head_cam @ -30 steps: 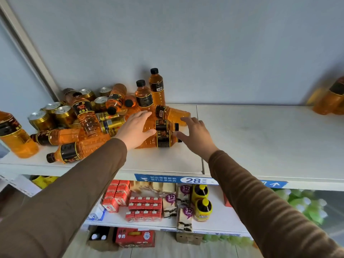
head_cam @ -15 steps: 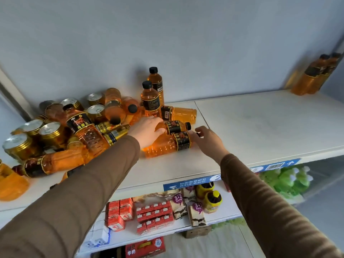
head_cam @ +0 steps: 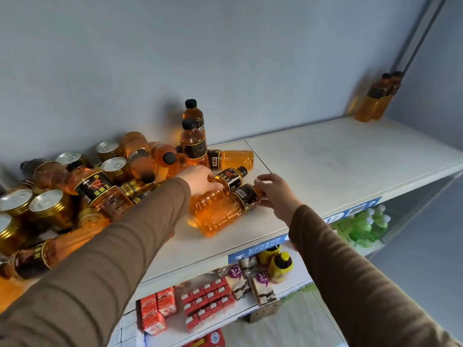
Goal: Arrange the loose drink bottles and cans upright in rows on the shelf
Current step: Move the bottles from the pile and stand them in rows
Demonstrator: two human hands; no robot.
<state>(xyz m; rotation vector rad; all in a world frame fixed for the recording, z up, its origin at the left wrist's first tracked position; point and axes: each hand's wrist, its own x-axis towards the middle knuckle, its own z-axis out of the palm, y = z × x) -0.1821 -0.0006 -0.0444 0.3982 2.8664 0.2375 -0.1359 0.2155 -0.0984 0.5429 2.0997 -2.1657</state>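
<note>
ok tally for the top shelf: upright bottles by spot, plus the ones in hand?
Upright bottles, pile: 2
Upright bottles, far right: 2
Lying bottles, one in left hand, one in right hand: 2
Total: 6

A single head-worn camera looks forward and slightly down at the white shelf point(head_cam: 325, 166) from close in front, within arm's reach. It faces the grey back wall point(head_cam: 225, 58), tilted so the shelf's front edge climbs to the right. Lower shelves point(head_cam: 295, 281) show beneath the front edge.
</note>
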